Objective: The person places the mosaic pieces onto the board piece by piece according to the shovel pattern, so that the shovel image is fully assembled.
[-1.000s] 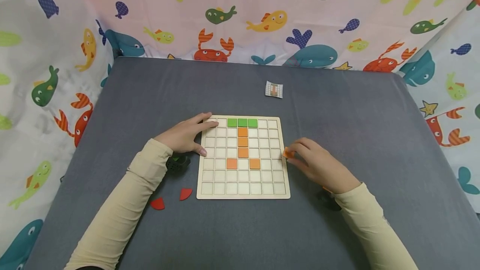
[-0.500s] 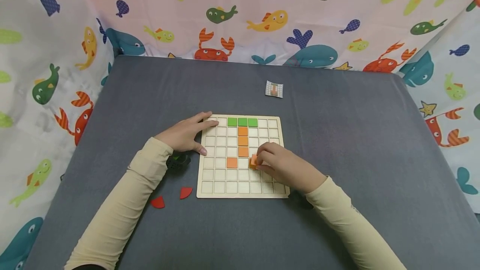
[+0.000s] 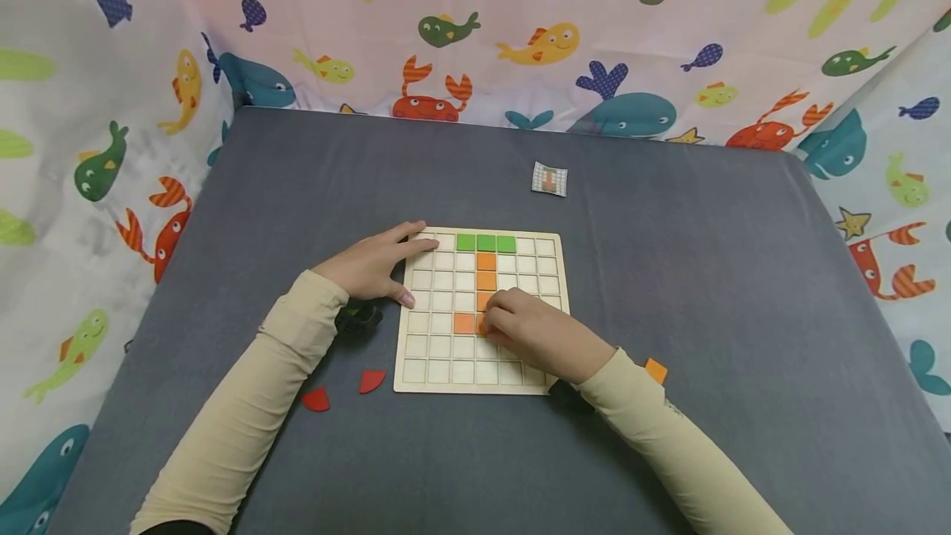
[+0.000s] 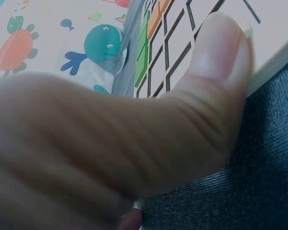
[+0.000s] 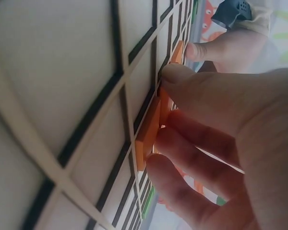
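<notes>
A wooden grid board (image 3: 438, 371) lies on the grey cloth. My left hand (image 3: 371, 262) rests on its left edge, fingers spread, the thumb (image 4: 216, 52) on the board's face. Over the board, my right hand (image 3: 542, 333) pinches an orange square tile (image 5: 165, 106) at the middle cell of the fifth row. Beside it in the right wrist view stands another orange tile (image 5: 149, 132), hidden by the hand in the head view. To the left sits a salmon-orange tile (image 3: 464, 324). Green tiles (image 3: 486, 243) fill part of the top row, above a column of orange tiles (image 3: 486, 281).
One loose orange tile (image 3: 656, 371) lies by my right forearm. Two red quarter-circle pieces, a left one (image 3: 315, 400) and a right one (image 3: 372, 381), lie left of the board. A small printed card (image 3: 550, 180) is behind it. A printed fabric wall (image 3: 475, 64) surrounds the table.
My right hand has carried an orange tile from the board's right side leftward to the middle cell. The loose tile by the forearm has come into sight. My left hand stays in place.
</notes>
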Available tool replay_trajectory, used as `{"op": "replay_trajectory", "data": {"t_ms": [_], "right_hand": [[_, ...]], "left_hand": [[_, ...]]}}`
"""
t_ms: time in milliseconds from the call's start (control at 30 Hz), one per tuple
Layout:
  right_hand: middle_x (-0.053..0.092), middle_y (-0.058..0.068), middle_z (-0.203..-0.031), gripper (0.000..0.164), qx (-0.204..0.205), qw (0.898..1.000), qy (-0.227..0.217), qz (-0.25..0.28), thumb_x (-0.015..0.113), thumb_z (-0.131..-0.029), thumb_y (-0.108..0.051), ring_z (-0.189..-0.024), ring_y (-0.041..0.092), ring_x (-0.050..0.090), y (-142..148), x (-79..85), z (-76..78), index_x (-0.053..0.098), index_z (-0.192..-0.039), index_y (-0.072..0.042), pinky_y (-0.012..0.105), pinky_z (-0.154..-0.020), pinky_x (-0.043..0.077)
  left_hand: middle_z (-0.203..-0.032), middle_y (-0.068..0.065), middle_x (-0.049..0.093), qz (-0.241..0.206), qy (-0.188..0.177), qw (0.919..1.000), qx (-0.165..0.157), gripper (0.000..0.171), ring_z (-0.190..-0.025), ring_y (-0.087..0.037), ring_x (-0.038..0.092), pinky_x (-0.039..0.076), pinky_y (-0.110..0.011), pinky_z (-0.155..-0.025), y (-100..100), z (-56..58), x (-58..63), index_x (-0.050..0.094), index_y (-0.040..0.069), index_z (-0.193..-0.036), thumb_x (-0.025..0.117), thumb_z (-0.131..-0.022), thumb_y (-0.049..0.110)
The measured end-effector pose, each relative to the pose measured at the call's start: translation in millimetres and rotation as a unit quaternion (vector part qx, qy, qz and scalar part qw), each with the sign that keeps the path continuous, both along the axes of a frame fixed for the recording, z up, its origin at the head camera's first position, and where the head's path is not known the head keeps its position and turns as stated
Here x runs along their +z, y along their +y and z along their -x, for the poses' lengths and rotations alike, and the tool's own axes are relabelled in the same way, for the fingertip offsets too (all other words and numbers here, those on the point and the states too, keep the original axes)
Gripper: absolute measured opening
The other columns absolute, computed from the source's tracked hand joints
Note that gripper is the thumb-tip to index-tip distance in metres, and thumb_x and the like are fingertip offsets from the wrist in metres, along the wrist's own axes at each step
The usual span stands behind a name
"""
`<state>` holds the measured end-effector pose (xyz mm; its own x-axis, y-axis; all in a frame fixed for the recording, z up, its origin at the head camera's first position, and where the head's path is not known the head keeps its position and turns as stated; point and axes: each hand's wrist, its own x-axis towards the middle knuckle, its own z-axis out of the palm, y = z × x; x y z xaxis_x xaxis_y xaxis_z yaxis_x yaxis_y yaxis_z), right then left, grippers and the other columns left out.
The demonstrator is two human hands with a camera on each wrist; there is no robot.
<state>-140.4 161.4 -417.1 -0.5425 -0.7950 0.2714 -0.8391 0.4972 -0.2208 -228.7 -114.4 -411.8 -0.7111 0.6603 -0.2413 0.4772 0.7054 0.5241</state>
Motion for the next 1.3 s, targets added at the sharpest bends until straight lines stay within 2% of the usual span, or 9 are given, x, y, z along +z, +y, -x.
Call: {"op": "replay_trajectory", "data": {"t_ms": [267,500,767,1033,1300], "right_hand": [[0.059,0.0,-0.094,0.008,-0.006,1.0,0.009,-0.009,0.071,-0.086,-0.008,-0.085,0.014,0.057,-1.8,-1.2,0.8,0.065,-0.091,-0.01,0.023,-0.078,0.049],[0.06,0.001,-0.093,0.001,-0.003,1.0,0.012,-0.015,0.065,-0.091,-0.01,-0.085,0.015,0.057,0.4,-1.7,0.2,0.065,-0.09,-0.009,0.024,-0.077,0.049],[0.058,0.002,-0.097,0.009,-0.026,1.0,0.006,0.003,0.07,-0.087,-0.01,-0.091,0.017,0.054,8.5,3.9,-4.6,0.064,-0.093,-0.01,0.026,-0.08,0.048],[0.056,0.006,-0.099,0.017,-0.083,0.996,-0.003,0.019,0.073,-0.082,-0.007,-0.095,0.021,0.052,58.9,13.0,-21.7,0.063,-0.096,-0.006,0.032,-0.082,0.047],[0.058,0.008,-0.103,0.027,-0.171,0.985,-0.007,0.0,0.076,-0.079,-0.01,-0.094,0.024,0.055,130.0,8.0,-58.3,0.063,-0.101,-0.004,0.039,-0.079,0.046]], "left_hand": [[-0.159,-0.014,0.017,-0.001,-0.002,1.0,0.003,0.091,-0.143,-0.035,0.023,0.031,-0.052,-0.109,0.3,-0.4,1.2,0.035,0.016,-0.15,0.082,-0.073,0.031],[-0.158,-0.015,0.017,-0.004,0.002,1.0,0.001,0.091,-0.143,-0.036,0.023,0.031,-0.052,-0.109,0.4,-0.9,0.8,0.036,0.015,-0.149,0.082,-0.073,0.03],[-0.158,-0.016,0.017,-0.003,0.007,1.0,-0.003,0.092,-0.143,-0.036,0.023,0.031,-0.052,-0.109,0.4,0.0,-0.2,0.035,0.014,-0.149,0.083,-0.073,0.03],[-0.158,-0.015,0.016,-0.002,-0.001,1.0,0.001,0.092,-0.144,-0.035,0.023,0.031,-0.052,-0.109,-0.6,-1.8,-2.0,0.035,0.014,-0.149,0.083,-0.072,0.028],[-0.158,-0.016,0.017,-0.008,0.006,0.9999,-0.003,0.092,-0.143,-0.035,0.024,0.034,-0.05,-0.108,0.0,-0.1,-2.6,0.035,0.013,-0.149,0.083,-0.072,0.028]]}}
